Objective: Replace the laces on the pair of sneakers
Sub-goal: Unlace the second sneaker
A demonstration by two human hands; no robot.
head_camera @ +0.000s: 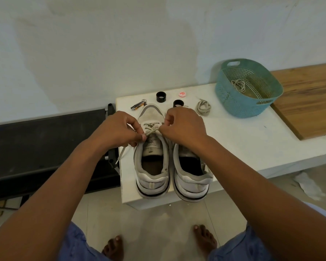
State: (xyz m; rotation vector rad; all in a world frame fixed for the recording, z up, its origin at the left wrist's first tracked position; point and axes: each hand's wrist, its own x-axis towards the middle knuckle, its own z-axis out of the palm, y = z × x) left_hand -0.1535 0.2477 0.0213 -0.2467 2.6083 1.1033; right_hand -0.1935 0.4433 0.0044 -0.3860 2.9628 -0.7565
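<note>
Two white sneakers stand side by side, heels toward me, on a white bench (243, 140). The left sneaker (151, 162) carries a beige lace (151, 129) threaded across its upper eyelets. My left hand (119, 130) pinches one end of that lace, and the loose tail hangs down past the bench's left edge. My right hand (183, 127) pinches the other end over the tongue. The right sneaker (191, 176) sits partly under my right wrist, its eyelets hidden. A coiled spare lace (202, 108) lies behind the shoes.
A teal perforated basket (252, 108) at the back right holds another bundled lace (238, 85). Two black rings (161, 97), a small red-and-white disc (182, 94) and a nail clipper (138, 105) lie behind the shoes. A wooden board (309, 98) lies at the right, a black bench at the left.
</note>
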